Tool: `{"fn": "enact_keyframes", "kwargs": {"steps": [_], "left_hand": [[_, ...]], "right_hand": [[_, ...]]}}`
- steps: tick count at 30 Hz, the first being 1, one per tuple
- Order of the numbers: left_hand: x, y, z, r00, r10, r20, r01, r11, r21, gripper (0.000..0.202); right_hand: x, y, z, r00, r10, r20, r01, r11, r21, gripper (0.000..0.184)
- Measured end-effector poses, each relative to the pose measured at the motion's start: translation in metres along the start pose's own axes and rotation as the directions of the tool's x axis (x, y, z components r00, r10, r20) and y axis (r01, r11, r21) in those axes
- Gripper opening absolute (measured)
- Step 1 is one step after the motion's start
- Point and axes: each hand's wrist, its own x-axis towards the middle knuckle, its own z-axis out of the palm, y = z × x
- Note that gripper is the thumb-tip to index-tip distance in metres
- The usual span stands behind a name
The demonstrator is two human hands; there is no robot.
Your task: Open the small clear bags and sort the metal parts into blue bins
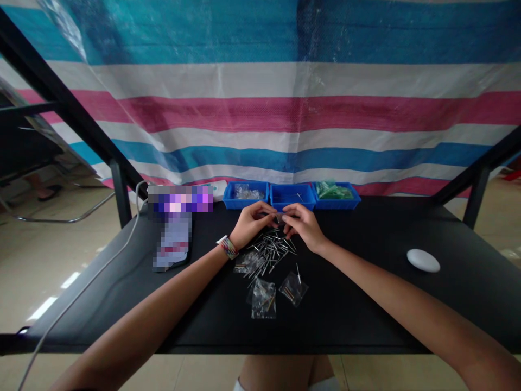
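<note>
Both my hands meet over the middle of the black table, pinching a small clear plastic bag (279, 217) between them. My left hand (253, 221) grips its left side, fingers closed. On the bag's right side, my right hand (303, 224) is closed too. Just below lies a loose pile of thin metal rods (271, 251), which look like pop rivets. Nearer to me are a clear bag with small pieces (264, 298), a second bag with brass-coloured pieces (293, 289) and a single rivet (298, 273). Another bag (246, 263) lies left of the pile.
Three blue trays line the back: the left tray (246, 204) holds clear bags, the middle tray (292, 203) a few rods, the right tray (337, 204) green packets. A white oval object (423, 260) lies right. A phone (175, 241) and white cable (122, 247) are left.
</note>
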Motion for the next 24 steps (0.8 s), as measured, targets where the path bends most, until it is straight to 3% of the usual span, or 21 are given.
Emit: {"fn": "enact_keyframes", "kwargs": {"steps": [8,13,24], "left_hand": [[0.0018,0.0021,-0.0025,1.000,-0.011,0.007,0.010,0.998,0.062,0.037],[0.0036,-0.0031,-0.0038,0.999,-0.037,-0.017,0.037,0.999,-0.005,0.050],[0.0024,-0.0004,-0.0028,0.998,-0.055,-0.029,0.055,0.998,0.013,0.036]], "right_hand": [[0.0017,0.0050,-0.0038,0.995,-0.030,-0.095,0.037,0.996,0.080,0.045],[0.0001,0.0022,-0.0036,0.999,-0.031,-0.010,0.031,0.999,0.037,0.027],[-0.0016,-0.0005,-0.0060,0.998,-0.011,0.060,0.007,0.998,0.061,0.031]]}}
